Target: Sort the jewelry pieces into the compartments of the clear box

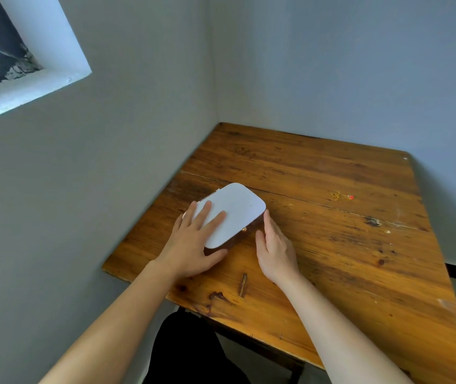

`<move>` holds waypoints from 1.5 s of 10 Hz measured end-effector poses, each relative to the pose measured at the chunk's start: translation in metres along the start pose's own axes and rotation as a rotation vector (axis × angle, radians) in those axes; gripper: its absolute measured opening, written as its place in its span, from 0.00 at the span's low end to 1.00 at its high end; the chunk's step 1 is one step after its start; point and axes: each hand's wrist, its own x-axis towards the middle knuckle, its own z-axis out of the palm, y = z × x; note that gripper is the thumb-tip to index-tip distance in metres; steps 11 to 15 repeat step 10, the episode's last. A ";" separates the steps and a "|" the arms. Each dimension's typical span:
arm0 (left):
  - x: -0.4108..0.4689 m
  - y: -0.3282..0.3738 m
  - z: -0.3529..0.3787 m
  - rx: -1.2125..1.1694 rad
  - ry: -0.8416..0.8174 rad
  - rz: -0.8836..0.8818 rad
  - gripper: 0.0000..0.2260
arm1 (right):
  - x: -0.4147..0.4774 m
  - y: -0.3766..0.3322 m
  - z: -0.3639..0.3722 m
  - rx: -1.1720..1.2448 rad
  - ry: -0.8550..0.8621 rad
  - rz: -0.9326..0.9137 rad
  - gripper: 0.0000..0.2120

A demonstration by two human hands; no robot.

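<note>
Grey-white walls meet in a corner behind a worn wooden table (pixel 332 245), which fills the right and lower centre of the frame; a window recess (pixel 27 59) sits at upper left. Box (pixel 233 214) lies left of centre on the tabletop, lid closed; lid reads white and opaque, sides dark, a small gold clasp (pixel 244 229) on the near edge. Compartments not visible. Left hand (pixel 193 245) lies flat on the lid, fingers spread, thumb along the near left corner, pressing rather than gripping. Right hand (pixel 275 246) rests on edge against the box's right side, fingers straight and together, thumb near the clasp, nothing enclosed. Gold chain with a red piece (pixel 341 195) lies loose on the table, right of centre, well apart from box and both hands. Dark clothing shows at bottom centre below the table edge
</note>
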 end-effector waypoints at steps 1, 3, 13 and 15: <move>-0.003 0.002 0.009 0.002 0.071 -0.047 0.35 | -0.002 -0.004 0.001 -0.105 -0.017 -0.049 0.28; 0.008 -0.001 0.011 0.042 0.135 -0.277 0.36 | -0.005 -0.008 0.002 -0.276 -0.009 -0.154 0.20; 0.022 -0.031 -0.014 0.246 0.116 -0.454 0.35 | 0.009 -0.019 -0.023 -0.128 -0.223 -0.047 0.22; 0.022 -0.031 -0.014 0.246 0.116 -0.454 0.35 | 0.009 -0.019 -0.023 -0.128 -0.223 -0.047 0.22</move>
